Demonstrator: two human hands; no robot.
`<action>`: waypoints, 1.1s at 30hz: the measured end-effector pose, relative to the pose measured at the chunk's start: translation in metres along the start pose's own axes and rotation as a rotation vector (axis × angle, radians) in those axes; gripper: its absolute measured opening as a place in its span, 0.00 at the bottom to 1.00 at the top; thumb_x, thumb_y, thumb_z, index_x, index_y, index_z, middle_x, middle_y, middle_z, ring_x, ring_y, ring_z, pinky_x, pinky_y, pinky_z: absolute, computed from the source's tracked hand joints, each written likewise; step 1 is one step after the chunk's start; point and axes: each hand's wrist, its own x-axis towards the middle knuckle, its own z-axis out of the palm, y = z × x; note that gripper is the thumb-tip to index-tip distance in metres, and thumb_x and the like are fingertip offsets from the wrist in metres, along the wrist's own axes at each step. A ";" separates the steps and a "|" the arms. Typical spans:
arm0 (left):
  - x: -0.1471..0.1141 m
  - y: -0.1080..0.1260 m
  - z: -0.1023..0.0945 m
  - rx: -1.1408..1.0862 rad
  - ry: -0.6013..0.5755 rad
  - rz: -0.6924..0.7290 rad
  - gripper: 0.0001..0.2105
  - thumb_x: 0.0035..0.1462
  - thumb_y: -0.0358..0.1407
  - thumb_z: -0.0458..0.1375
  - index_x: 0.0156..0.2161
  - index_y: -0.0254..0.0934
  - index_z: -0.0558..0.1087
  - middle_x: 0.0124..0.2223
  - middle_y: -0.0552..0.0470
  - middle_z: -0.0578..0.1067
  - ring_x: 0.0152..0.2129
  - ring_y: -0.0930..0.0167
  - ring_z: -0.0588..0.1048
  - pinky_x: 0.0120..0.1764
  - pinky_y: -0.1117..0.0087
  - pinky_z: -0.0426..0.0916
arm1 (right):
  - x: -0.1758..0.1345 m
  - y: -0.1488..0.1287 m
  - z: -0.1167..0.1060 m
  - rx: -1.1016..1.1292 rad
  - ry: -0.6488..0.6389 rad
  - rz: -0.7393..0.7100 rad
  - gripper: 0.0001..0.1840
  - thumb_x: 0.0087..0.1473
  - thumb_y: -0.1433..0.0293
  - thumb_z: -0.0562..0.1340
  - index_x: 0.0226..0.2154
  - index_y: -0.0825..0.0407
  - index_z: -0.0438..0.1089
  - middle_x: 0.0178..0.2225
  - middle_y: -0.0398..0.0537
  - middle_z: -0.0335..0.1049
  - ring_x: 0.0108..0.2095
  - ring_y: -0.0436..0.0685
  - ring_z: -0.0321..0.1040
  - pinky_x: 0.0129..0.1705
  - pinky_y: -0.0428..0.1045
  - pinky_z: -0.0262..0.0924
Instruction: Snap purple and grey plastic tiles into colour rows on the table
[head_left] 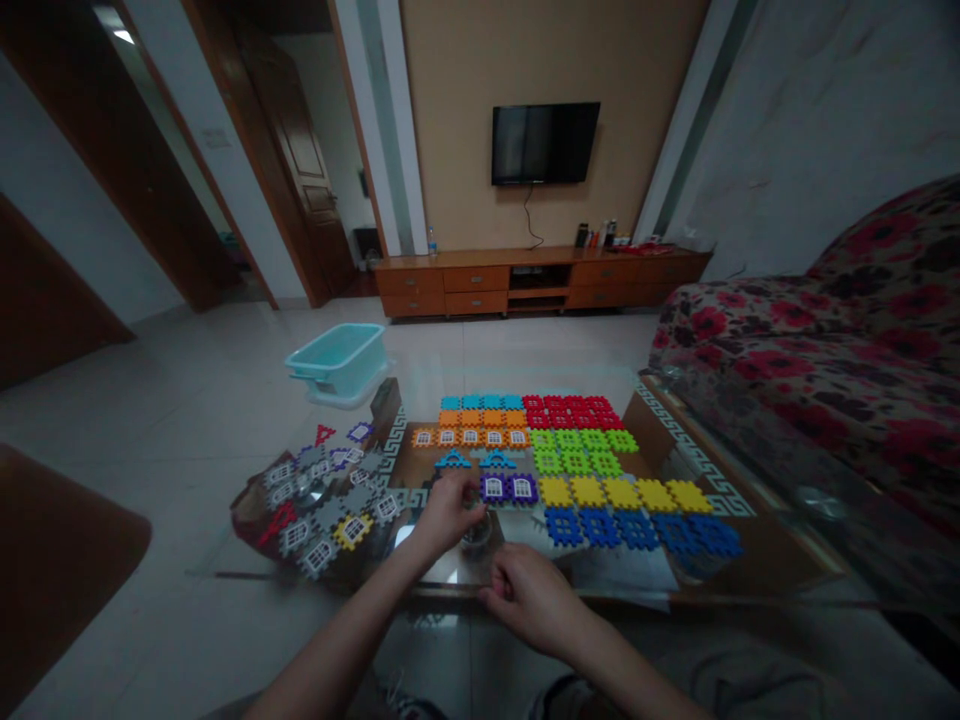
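Over the glass table, my left hand [448, 510] is closed, thumb and fingers drawn together right beside a purple window tile [493, 488]. Whatever its fingertips hold, if anything, is hidden. A second purple window tile [523, 488] adjoins the first on the right. My right hand [529, 592] is curled into a loose fist near the table's front edge, with nothing showing in it. Two light-blue roof-shaped pieces [453, 459] lie just beyond my left hand. Yellow tiles [621, 493] and blue window tiles [637, 530] form rows to the right.
Farther back lie orange tiles [481, 419], red tiles [566, 410], green tiles [574, 450] and light-blue tiles [480, 402]. Mixed grey window pieces [330, 515] are heaped at the left. A turquoise tub [341, 360] stands beyond the table; a flowered sofa [810, 330] is on the right.
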 end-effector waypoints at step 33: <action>0.003 -0.155 -0.160 0.737 -0.059 -0.319 0.37 0.46 0.27 0.56 0.64 0.33 0.60 0.61 0.37 0.69 0.60 0.57 0.66 0.59 0.59 0.59 | -0.002 0.002 0.000 0.034 0.011 -0.020 0.08 0.49 0.75 0.63 0.25 0.52 0.63 0.29 0.44 0.68 0.33 0.53 0.63 0.33 0.48 0.49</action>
